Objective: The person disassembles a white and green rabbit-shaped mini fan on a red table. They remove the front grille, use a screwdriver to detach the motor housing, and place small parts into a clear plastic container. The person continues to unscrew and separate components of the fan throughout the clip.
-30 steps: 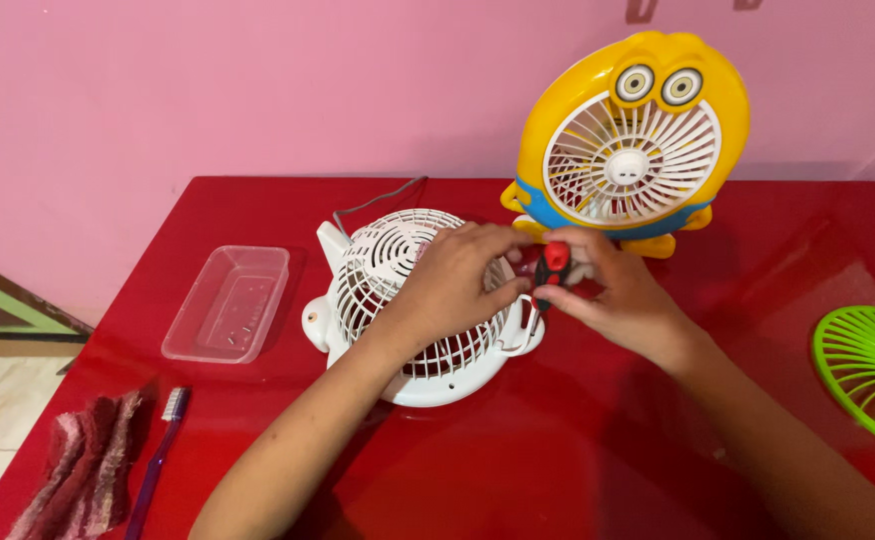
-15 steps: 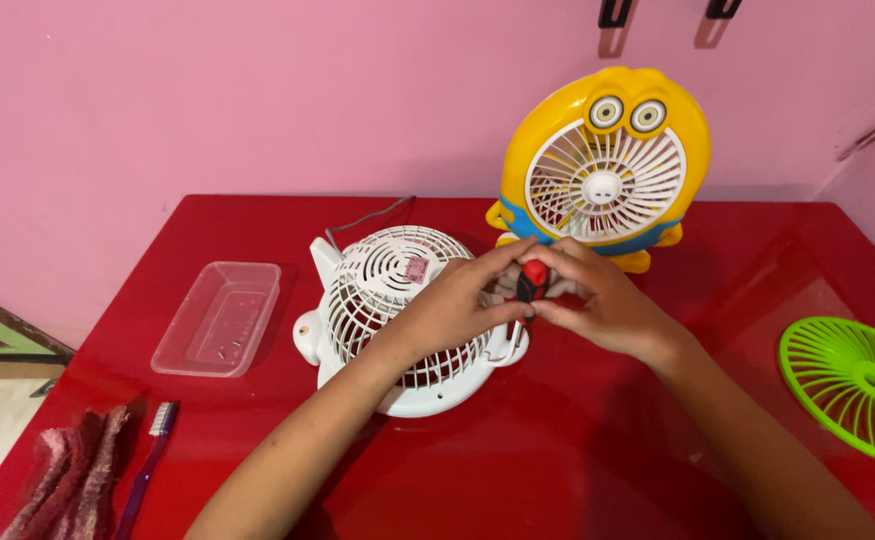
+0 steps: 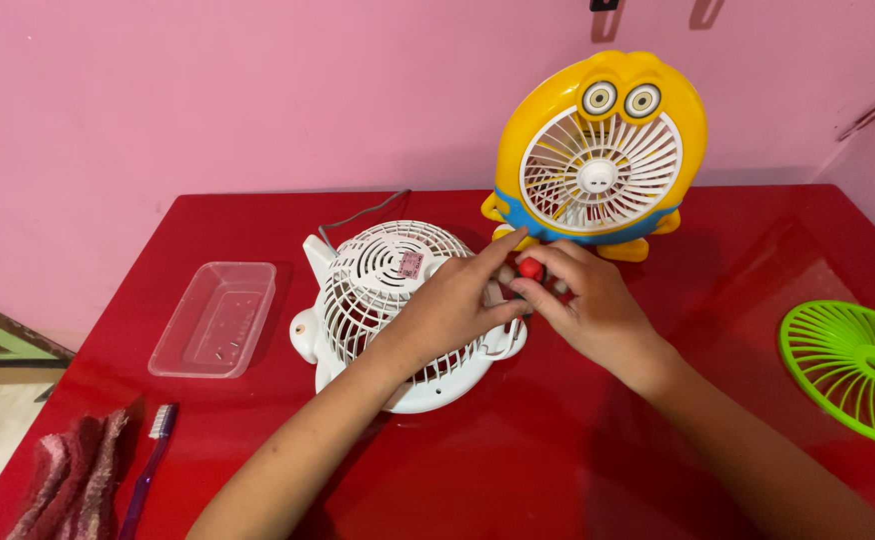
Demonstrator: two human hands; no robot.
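the red-handled screwdriver [image 3: 530, 270] stands nearly upright, handle up, tip down at the right edge of the white fan [image 3: 398, 310] lying flat on the red table [image 3: 578, 460]. right hand [image 3: 588, 305] fingers pinch its handle; left hand [image 3: 453, 300] rests fingers curled on the grille.

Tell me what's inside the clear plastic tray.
The clear plastic tray holds a few tiny dark bits on its floor, too small to identify. Nothing covers it; both hands work away from it, at the white fan.
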